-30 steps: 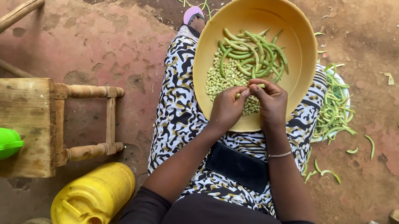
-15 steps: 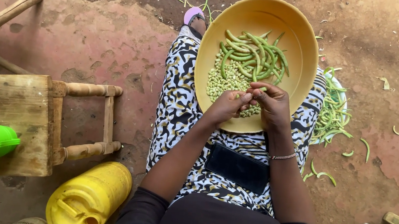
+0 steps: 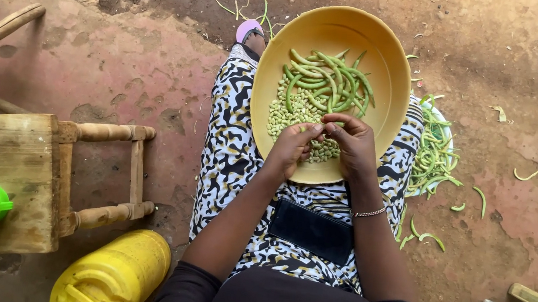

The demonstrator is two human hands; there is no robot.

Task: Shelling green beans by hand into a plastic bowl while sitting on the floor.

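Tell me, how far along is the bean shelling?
Partway, it seems. Done: a heap of pale shelled beans already lies in the yellow bowl, and empty pods are piled at the person's right. In hand: the left hand and right hand meet over the bowl, fingertips together on something too small to see clearly. Left: a bundle of whole green pods waits in the bowl.

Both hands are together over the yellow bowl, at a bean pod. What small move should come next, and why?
Probably split the pod and let its beans drop straight down. The left hand and right hand pinch one green pod between their fingertips, right above the shelled beans in the yellow bowl, so the beans would land on that heap.
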